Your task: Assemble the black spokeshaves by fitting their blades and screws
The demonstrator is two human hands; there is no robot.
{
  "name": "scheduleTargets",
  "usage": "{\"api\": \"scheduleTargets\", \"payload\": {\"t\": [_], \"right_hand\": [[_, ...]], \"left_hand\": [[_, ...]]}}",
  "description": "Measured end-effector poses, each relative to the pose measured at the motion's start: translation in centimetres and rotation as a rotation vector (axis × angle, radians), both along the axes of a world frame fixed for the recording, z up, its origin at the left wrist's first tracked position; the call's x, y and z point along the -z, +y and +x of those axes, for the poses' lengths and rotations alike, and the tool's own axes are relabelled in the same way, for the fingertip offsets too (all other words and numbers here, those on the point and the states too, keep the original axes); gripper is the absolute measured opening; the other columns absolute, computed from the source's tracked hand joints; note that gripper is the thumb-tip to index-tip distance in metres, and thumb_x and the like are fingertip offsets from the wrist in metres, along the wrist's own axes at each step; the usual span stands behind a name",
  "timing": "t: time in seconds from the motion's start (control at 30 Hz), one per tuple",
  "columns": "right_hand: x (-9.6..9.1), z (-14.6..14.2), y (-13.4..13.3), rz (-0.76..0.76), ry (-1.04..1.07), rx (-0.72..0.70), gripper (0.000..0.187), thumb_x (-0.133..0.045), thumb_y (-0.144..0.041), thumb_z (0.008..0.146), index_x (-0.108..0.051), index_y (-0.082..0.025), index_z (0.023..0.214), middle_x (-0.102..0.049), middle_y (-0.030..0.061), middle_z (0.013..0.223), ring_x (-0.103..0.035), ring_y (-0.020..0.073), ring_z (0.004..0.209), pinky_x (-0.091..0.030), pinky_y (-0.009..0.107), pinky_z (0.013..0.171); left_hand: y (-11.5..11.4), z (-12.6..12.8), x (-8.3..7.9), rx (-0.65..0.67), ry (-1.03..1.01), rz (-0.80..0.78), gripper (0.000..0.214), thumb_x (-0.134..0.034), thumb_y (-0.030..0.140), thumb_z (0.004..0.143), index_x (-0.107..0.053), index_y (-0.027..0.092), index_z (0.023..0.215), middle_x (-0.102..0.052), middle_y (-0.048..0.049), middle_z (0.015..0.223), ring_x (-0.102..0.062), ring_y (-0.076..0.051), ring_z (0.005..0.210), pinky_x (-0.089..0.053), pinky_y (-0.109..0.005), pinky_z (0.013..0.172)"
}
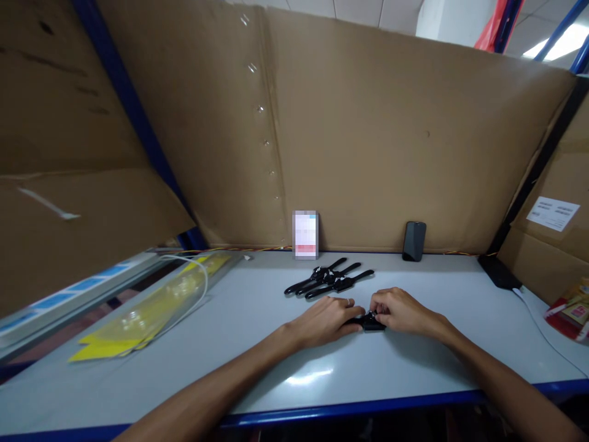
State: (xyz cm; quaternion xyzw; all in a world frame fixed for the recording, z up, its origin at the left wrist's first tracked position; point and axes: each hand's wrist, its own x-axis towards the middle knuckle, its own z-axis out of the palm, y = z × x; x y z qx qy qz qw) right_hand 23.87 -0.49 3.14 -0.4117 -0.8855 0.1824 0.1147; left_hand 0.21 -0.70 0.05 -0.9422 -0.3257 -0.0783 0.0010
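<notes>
A black watch [368, 321] is held on the white bench [257, 368], the grip of the left hand [329, 319] and right hand [400, 310] clamped on it; three more watches [329, 279] are laid just behind.

- The single view comes from a camera worn on the person's head, looking forward and down across a pale worktable [257, 374].
- It sits close behind the table's blue front edge [350, 410]. Both forearms enter from the bottom of the frame.
- The left hand [329, 319] and right hand [402, 311] meet on a black watch [372, 321] just below the centre, near the lens.
- The camera faces a cardboard back wall [391, 141], which fills the upper half. A phone [414, 241] leans at its foot.
- The lens is wide, taking in cardboard boxes [69, 153] at far left and a ceiling light [564, 43] at top right.
</notes>
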Motion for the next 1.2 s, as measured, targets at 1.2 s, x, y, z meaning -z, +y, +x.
{"api": "scheduleTargets", "payload": {"t": [1.2], "right_hand": [[-1.0,0.2,-1.3,0.166,-0.075,-0.15,0.033,-0.052,-0.001,0.083,-0.078,-0.021,0.087,-0.067,0.0018,0.089,-0.056,0.0128,0.072,-0.036,0.025,0.069]], "left_hand": [[-0.1,0.0,0.1,-0.004,0.042,0.025,0.055,-0.037,0.06,0.106,-0.069,0.018,0.088,-0.067,-0.0066,0.069,-0.063,-0.022,0.061,-0.039,-0.031,0.059]]}}
